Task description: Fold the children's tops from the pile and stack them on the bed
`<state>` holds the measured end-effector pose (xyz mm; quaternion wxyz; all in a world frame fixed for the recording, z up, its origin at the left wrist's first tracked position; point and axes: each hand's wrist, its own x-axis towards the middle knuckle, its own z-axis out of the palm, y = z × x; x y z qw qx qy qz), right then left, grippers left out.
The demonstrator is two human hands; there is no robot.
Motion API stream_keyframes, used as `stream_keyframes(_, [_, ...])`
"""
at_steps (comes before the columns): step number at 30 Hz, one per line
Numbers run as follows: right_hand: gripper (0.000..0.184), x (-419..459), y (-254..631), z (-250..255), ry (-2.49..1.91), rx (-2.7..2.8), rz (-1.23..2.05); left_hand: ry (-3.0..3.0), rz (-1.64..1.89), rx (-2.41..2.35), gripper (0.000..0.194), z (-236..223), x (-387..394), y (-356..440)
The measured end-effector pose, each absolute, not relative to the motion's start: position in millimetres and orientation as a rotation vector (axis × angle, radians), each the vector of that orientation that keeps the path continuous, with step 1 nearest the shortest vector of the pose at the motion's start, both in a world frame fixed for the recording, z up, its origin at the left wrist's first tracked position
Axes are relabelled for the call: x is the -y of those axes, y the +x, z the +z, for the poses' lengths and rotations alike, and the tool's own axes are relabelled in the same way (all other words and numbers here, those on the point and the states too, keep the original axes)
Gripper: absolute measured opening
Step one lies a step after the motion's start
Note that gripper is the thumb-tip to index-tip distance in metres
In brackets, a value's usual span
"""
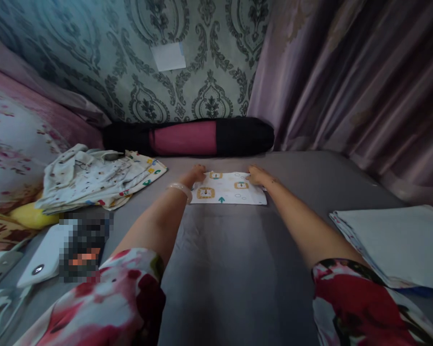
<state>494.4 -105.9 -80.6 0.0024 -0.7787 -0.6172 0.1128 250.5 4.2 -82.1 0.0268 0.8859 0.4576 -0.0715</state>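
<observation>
A folded white cloth [226, 192] printed with tan lion faces and a green arrow lies flat on the grey bed sheet [220, 269]. My left hand [198, 173] is at its far left corner, fingers curled onto the edge; a pale bangle circles that wrist. At the far right corner, my right hand [255, 175] has its thumb over the cloth and its fingers closed around the edge. Both arms reach straight forward, and the fingertips are partly hidden.
Rumpled printed cloths [94, 178] are heaped at left, and a folded pale cloth [393, 240] lies at right. A white power bank [46, 254] with cables sits near a power strip [2, 264]. A black-and-pink bolster [184, 138] lines the wall; curtains [346, 72] hang at right.
</observation>
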Motion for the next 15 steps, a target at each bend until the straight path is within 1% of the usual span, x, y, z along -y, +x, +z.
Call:
stream_keyframes(7, [0.029,125.1,494.0,-77.0,-2.324,1.917,0.207,2.619,-0.134,-1.572,0.037,-71.0,19.7,240.9])
stream_keyframes(11, [0.039,138.6,493.3,-56.4,-2.228,1.926,0.101,2.611,-0.027,-1.604,0.039,-50.6,33.1,232.4])
stream_keyframes(15, [0.032,154.3,493.1,-25.7,-2.146,2.000,0.008,2.675,0.052,-1.591,0.036,-20.5,47.8,221.3])
